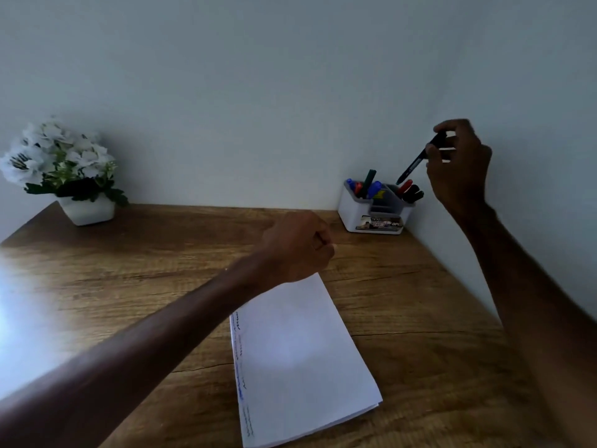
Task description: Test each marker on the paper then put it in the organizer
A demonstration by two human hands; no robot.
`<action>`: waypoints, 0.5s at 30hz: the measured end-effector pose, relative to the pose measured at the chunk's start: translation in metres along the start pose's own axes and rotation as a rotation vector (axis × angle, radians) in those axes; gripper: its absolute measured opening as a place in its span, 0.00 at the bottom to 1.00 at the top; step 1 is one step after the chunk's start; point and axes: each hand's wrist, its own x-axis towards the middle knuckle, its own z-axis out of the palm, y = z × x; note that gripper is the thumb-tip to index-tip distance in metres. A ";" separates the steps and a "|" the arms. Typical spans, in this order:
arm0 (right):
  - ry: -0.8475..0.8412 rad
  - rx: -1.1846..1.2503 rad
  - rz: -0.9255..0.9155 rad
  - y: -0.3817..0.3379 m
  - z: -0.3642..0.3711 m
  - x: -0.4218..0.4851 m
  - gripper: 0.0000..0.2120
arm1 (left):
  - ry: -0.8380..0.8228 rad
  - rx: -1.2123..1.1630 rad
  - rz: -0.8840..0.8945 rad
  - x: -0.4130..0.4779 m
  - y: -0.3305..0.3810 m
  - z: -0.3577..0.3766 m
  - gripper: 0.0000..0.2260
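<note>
Right hand (pixel 460 166) raised, marker (pixel 416 163) tilted over organizer (pixel 376 218)

pale wall (pixel 258 76), wooden desk (pixel 420 302), potted white flowers (pixel 61 163)

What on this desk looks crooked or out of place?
Only the paper stands out: it lies skewed to the desk edges. The organizer and flower pot stand upright, and nothing looks spilled or broken.

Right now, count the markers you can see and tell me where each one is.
About 8: one in the right hand, a black marker above the organizer; four in its left compartment; three in its right compartment. Others may be hidden inside.
</note>
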 end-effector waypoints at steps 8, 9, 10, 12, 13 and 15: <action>-0.178 -0.149 0.025 0.043 0.021 -0.008 0.06 | -0.002 0.000 -0.003 0.001 -0.001 0.003 0.05; -0.191 -0.166 0.042 0.046 0.022 -0.009 0.06 | -0.010 0.002 -0.001 0.001 -0.002 0.004 0.06; -0.205 -0.189 0.050 0.051 0.023 -0.009 0.06 | -0.018 0.002 -0.002 0.001 -0.002 0.004 0.06; -0.248 -0.246 0.049 0.057 0.025 -0.011 0.08 | -0.027 0.002 -0.002 0.001 -0.003 0.006 0.07; -0.275 -0.275 0.046 0.058 0.025 -0.013 0.10 | -0.026 0.000 -0.001 0.001 -0.003 0.006 0.07; -0.307 -0.306 0.028 0.058 0.025 -0.017 0.11 | -0.027 0.004 0.002 0.000 -0.002 0.005 0.07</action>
